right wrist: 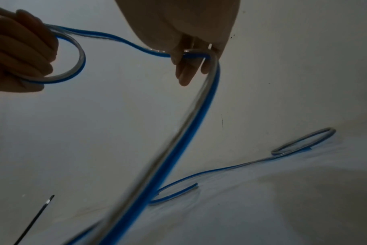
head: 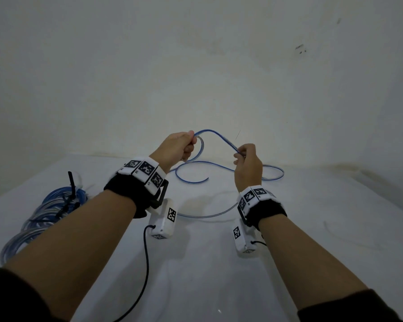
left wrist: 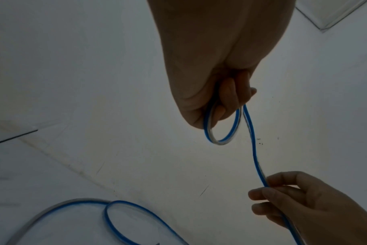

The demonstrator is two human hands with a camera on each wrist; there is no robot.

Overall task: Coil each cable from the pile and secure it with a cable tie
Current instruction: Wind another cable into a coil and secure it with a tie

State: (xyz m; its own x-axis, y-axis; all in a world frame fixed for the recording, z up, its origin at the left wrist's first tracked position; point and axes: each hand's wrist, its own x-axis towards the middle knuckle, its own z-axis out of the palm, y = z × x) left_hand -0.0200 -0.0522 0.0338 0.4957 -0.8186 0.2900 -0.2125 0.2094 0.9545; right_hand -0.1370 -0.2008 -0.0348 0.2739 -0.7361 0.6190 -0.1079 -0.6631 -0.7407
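The left hand (head: pixel 179 145) hides part of the small loop of blue-and-clear cable (head: pixel 221 139) it grips: its fingers (left wrist: pixel 226 97) are curled tight round the loop, and only the loop's lower arc shows below them in the left wrist view. From that loop the cable arches over to the right hand (head: pixel 247 166), whose fingers (right wrist: pixel 184 69) pinch it; past the pinch it drops, blurred in the right wrist view, to the white bench (head: pixel 219 263). There the rest lies in loose curves beyond the right hand, one cut end curling free beneath the loop. Left of the loop, near the bench's edge, the pile of coiled cables (head: pixel 44 212) is partly covered by the left forearm, with black cable ties (head: pixel 71 184) sticking up from it.
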